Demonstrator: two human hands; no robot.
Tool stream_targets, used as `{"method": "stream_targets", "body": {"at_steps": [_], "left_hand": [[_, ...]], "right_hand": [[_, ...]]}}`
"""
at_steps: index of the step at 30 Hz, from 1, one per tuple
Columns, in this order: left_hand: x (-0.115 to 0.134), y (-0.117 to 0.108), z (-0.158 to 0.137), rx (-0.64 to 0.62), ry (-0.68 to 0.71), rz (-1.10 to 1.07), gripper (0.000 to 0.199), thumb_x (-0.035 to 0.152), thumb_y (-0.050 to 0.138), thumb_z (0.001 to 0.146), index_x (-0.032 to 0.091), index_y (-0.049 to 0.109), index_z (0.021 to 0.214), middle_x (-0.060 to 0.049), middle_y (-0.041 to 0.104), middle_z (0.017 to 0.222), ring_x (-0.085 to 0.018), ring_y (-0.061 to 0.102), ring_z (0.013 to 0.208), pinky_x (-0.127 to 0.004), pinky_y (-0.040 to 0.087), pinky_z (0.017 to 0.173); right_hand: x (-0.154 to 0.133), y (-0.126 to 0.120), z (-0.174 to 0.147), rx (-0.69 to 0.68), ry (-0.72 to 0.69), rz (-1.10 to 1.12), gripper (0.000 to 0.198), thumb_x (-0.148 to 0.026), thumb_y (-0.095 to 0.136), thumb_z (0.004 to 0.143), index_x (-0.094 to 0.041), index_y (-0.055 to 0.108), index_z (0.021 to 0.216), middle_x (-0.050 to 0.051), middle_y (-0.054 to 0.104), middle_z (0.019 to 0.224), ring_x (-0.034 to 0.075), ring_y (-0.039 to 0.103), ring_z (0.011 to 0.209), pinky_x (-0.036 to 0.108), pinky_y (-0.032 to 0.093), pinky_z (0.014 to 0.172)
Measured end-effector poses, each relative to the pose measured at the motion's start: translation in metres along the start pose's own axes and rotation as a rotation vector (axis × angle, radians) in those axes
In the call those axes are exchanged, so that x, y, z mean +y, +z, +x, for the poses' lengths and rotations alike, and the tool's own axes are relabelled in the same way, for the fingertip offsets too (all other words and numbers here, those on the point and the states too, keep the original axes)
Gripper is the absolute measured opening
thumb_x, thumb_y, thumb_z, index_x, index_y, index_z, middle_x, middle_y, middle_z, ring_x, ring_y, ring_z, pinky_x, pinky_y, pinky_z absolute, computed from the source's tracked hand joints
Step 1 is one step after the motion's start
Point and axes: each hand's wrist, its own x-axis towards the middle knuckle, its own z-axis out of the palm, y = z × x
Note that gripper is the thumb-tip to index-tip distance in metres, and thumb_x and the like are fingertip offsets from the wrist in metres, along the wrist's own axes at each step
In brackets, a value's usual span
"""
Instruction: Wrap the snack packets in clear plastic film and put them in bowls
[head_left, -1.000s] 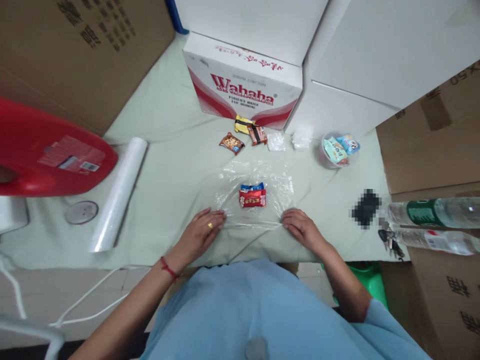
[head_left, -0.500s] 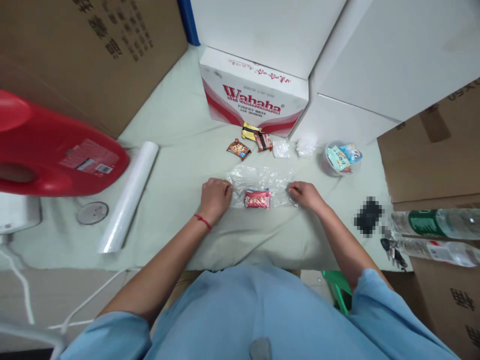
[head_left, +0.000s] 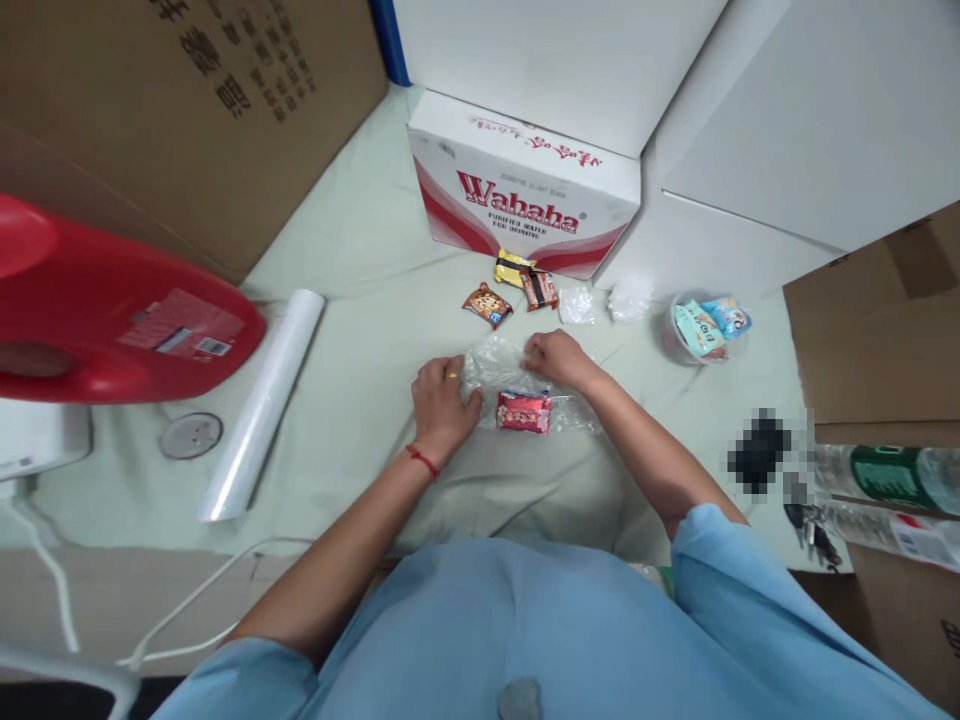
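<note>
The left hand [head_left: 448, 405], thumb parted from fingers, and the right hand [head_left: 556, 358], fingers bunched, touch the clear film [head_left: 491, 362]; whether either pinches it I cannot tell. The right has moved inward from the film's right edge. The red packet [head_left: 523, 412] lies on the film, over pale cloth [head_left: 375, 350], with the Wahaha box [head_left: 525, 200] behind and a red jug [head_left: 112, 310] far left.
</note>
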Motion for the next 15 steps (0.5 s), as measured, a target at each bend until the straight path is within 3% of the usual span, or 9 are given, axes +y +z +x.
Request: {"method": "stream_targets", "body": {"at_steps": [3,5,8,11,15], "left_hand": [[0.005,0.002,0.0,-0.01,-0.039,0.021,0.058,0.035,0.066,0.09,0.01,0.06,0.143,-0.022,0.06,0.133,-0.04,0.054,0.126,-0.056,0.046,0.106],[0.006,0.003,0.0,0.005,-0.051,0.016,0.056,0.036,0.066,0.091,0.011,0.061,0.142,-0.022,0.061,0.131,-0.041,0.054,0.125,-0.057,0.046,0.106],[0.003,0.007,0.002,0.03,-0.051,-0.028,0.041,0.034,0.067,0.09,0.015,0.069,0.126,-0.019,0.063,0.124,-0.04,0.055,0.121,-0.056,0.047,0.104],[-0.005,0.008,0.002,0.059,-0.047,-0.118,0.019,0.029,0.066,0.087,0.019,0.071,0.103,-0.015,0.065,0.112,-0.036,0.058,0.114,-0.053,0.048,0.101],[-0.016,0.001,-0.004,0.124,-0.016,-0.307,0.008,0.025,0.06,0.088,0.021,0.066,0.092,-0.01,0.063,0.103,-0.027,0.061,0.101,-0.044,0.052,0.094]], "right_hand": [[-0.005,-0.007,-0.008,-0.033,-0.12,0.159,0.017,-0.02,0.068,0.095,-0.017,0.079,0.108,0.002,0.07,0.082,0.017,0.062,0.081,0.027,0.042,0.079],[-0.01,-0.009,-0.025,-0.016,-0.327,0.172,0.023,-0.017,0.063,0.098,-0.017,0.079,0.114,0.002,0.069,0.084,0.017,0.06,0.082,0.028,0.042,0.081],[-0.019,-0.002,-0.062,-0.039,-0.618,-0.011,0.027,-0.018,0.059,0.102,-0.022,0.08,0.119,0.007,0.068,0.093,0.022,0.056,0.094,0.032,0.041,0.085],[-0.024,0.015,-0.097,-0.004,-0.621,-0.243,0.036,-0.021,0.055,0.106,-0.027,0.074,0.136,0.012,0.065,0.103,0.027,0.051,0.102,0.037,0.039,0.084],[-0.021,0.034,-0.122,0.072,-0.531,-0.329,0.047,-0.022,0.053,0.108,-0.031,0.059,0.153,0.013,0.064,0.116,0.03,0.048,0.112,0.04,0.039,0.089]]}}
